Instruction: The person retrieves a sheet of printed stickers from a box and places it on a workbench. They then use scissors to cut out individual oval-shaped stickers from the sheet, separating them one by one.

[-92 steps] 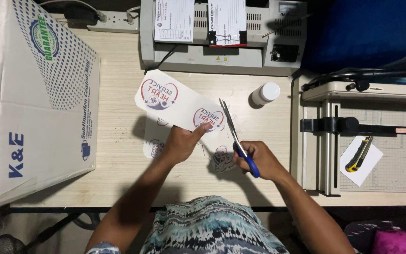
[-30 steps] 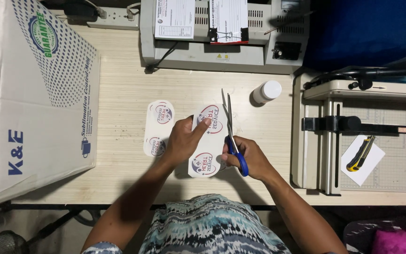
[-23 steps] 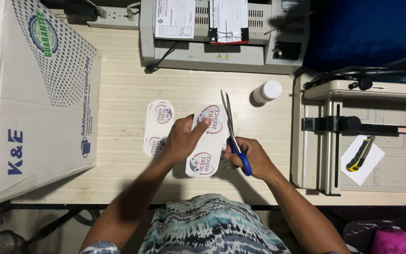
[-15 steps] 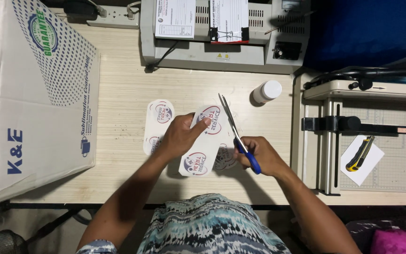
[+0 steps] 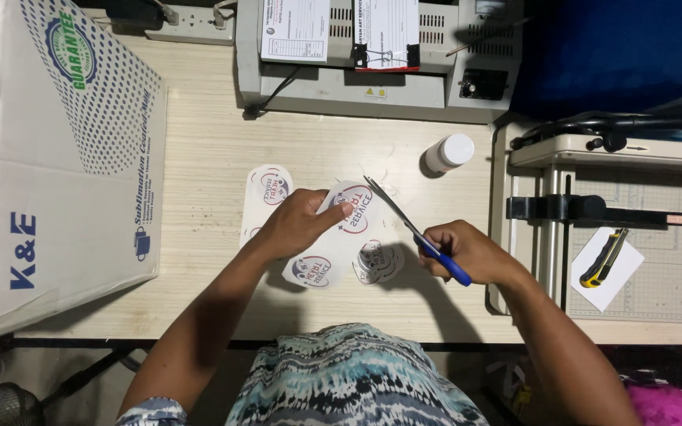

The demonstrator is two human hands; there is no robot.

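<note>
The left hand [image 5: 297, 225] pinches a white sticker sheet [image 5: 333, 237] with two round red and blue pictures, holding it just above the desk [image 5: 199, 150]. The right hand [image 5: 467, 251] is closed around blue-handled scissors [image 5: 416, 230], whose blades are nearly shut and point at the sheet's top edge. Another round sticker [image 5: 376, 262] lies on the desk below the scissors. One more white sheet [image 5: 266, 185] lies left of the hand. A big white box [image 5: 57, 158] with blue dots and a green round label sits far left. A white bottle [image 5: 447, 153] stands near the grey machine [image 5: 372, 55].
</note>
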